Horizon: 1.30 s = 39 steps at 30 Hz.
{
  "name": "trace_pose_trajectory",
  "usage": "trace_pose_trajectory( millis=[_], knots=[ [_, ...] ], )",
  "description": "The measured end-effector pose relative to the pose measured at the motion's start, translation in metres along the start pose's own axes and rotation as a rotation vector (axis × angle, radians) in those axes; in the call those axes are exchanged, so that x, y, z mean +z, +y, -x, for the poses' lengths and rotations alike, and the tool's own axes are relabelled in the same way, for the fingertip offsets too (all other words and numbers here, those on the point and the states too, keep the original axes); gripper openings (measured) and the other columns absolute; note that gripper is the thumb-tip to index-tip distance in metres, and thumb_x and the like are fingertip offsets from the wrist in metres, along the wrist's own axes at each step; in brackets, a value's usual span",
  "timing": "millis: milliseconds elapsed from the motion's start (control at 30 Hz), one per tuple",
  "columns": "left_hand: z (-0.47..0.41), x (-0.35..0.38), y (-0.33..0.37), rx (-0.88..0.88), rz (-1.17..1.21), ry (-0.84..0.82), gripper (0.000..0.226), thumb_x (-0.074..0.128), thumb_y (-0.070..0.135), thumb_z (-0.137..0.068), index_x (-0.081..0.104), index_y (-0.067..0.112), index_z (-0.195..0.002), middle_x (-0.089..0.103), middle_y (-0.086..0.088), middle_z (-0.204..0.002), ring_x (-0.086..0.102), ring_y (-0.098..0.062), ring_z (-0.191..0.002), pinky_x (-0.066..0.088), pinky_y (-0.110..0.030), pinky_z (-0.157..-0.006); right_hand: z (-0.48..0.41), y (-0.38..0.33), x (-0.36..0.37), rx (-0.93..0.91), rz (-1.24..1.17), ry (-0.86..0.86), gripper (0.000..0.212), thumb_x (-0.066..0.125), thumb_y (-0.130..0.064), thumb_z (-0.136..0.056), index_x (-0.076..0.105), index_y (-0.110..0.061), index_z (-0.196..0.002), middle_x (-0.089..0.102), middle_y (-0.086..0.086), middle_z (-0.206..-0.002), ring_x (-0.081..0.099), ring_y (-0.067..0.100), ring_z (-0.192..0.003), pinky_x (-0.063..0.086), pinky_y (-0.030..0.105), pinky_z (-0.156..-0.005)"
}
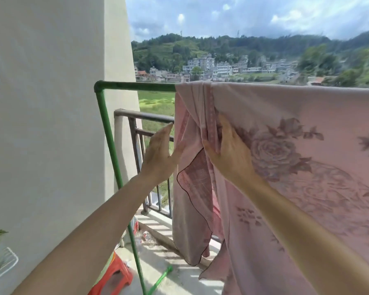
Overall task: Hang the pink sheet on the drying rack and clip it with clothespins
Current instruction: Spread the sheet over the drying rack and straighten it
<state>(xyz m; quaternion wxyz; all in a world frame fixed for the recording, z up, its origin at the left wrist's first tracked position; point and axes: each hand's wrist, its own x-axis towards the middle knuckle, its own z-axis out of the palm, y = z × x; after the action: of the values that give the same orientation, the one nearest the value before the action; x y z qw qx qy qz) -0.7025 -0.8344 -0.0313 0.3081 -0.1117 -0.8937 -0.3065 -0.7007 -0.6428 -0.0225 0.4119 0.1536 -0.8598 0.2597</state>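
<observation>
The pink sheet already drapes over the drying rack, bunched near its left corner. The right hand pinches the gathered folds; the left hand is released, fingers flat. Spreading comes next, then clothespins, none visible.

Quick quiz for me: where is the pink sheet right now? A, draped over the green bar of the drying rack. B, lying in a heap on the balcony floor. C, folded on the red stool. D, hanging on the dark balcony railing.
A: the pink sheet hangs over the green bar, with the right hand pressed against its bunched edge.
</observation>
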Motion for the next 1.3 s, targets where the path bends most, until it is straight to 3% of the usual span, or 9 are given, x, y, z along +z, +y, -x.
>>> trace_pose_trajectory(
  millis=[200,433,567,700,833,967,1067,1200,1300],
  knots=[
    [-0.032,0.045,-0.024,0.298,0.113,0.063,0.027,0.068,0.030,-0.088,0.068,0.011,-0.107,0.072,-0.005,-0.088,0.060,-0.014,-0.073,0.055,-0.032,-0.067,-0.014,0.014,0.008,0.100,0.020,0.242,0.024,0.051,-0.011,-0.095,0.064,-0.003,-0.113,0.063,0.020,-0.103,0.056,0.033,-0.099,0.046,0.039,-0.085],
    [-0.046,0.085,-0.062,0.265,0.109,0.123,0.013,0.070,0.022,-0.086,0.072,0.010,-0.084,0.072,-0.006,-0.082,0.067,-0.027,-0.071,0.055,-0.032,-0.061,-0.021,0.009,0.028,0.161,0.052,0.489,0.021,0.045,-0.007,-0.099,0.058,0.006,-0.108,0.058,0.024,-0.099,0.049,0.025,-0.091,0.031,0.021,-0.077],
    [-0.057,0.084,-0.088,0.398,0.131,0.059,0.017,0.070,0.025,-0.087,0.070,0.009,-0.080,0.071,-0.003,-0.080,0.065,-0.025,-0.073,0.057,-0.035,-0.060,-0.027,-0.005,0.057,0.136,0.030,0.495,0.034,0.055,-0.032,-0.099,0.058,0.001,-0.106,0.056,0.000,-0.086,0.048,0.010,-0.072,0.032,0.007,-0.064],
    [-0.079,0.054,-0.111,0.611,0.222,0.032,0.032,0.072,0.042,-0.082,0.074,0.010,-0.084,0.071,-0.002,-0.090,0.063,-0.019,-0.083,0.053,-0.033,-0.073,-0.045,-0.018,0.084,0.256,0.025,0.544,0.058,0.065,-0.051,-0.089,0.054,-0.002,-0.117,0.064,-0.005,-0.083,0.056,0.009,-0.065,0.041,0.018,-0.056],
    [-0.135,0.010,-0.080,0.801,0.364,0.272,0.032,0.059,0.027,-0.093,0.067,-0.002,-0.104,0.066,-0.011,-0.094,0.061,-0.020,-0.086,0.048,-0.024,-0.076,-0.060,-0.033,0.077,0.251,0.040,0.637,0.045,0.062,-0.047,-0.092,0.054,-0.007,-0.111,0.048,-0.019,-0.069,0.045,0.005,-0.054,0.038,0.025,-0.052],
    [-0.198,-0.026,-0.030,0.810,0.440,0.494,0.022,0.054,0.020,-0.096,0.068,0.004,-0.099,0.065,-0.005,-0.086,0.059,-0.009,-0.064,0.049,-0.027,-0.048,-0.076,-0.049,0.051,0.184,0.168,0.650,0.031,0.055,-0.033,-0.099,0.054,-0.005,-0.111,0.042,-0.020,-0.077,0.037,0.002,-0.059,0.029,0.018,-0.062],
    [-0.232,-0.047,-0.004,0.793,0.452,0.224,0.023,0.050,0.026,-0.097,0.067,0.013,-0.107,0.065,0.004,-0.099,0.061,-0.005,-0.073,0.056,-0.033,-0.070,-0.076,-0.059,0.045,0.204,0.305,0.633,0.044,0.056,-0.036,-0.098,0.049,-0.002,-0.125,0.056,0.005,-0.099,0.047,0.006,-0.082,0.035,0.017,-0.069],
    [-0.256,-0.052,0.015,0.782,0.472,-0.749,0.044,0.047,0.027,-0.100,0.040,0.023,-0.143,0.044,0.000,-0.146,0.043,-0.007,-0.123,0.033,-0.029,-0.106,-0.068,-0.077,0.048,0.215,0.536,0.585,0.054,0.058,-0.043,-0.095,0.048,-0.003,-0.129,0.052,0.011,-0.114,0.050,0.016,-0.101,0.043,0.023,-0.083],
    [-0.259,-0.046,0.010,0.822,0.351,-1.050,0.033,0.049,0.033,-0.099,0.057,0.025,-0.129,0.061,-0.002,-0.127,0.056,-0.020,-0.115,0.043,-0.040,-0.103,-0.069,-0.090,0.057,0.402,0.443,0.551,0.033,0.052,-0.034,-0.099,0.054,-0.009,-0.122,0.062,0.002,-0.110,0.060,0.017,-0.100,0.045,0.023,-0.082]
  ],
)
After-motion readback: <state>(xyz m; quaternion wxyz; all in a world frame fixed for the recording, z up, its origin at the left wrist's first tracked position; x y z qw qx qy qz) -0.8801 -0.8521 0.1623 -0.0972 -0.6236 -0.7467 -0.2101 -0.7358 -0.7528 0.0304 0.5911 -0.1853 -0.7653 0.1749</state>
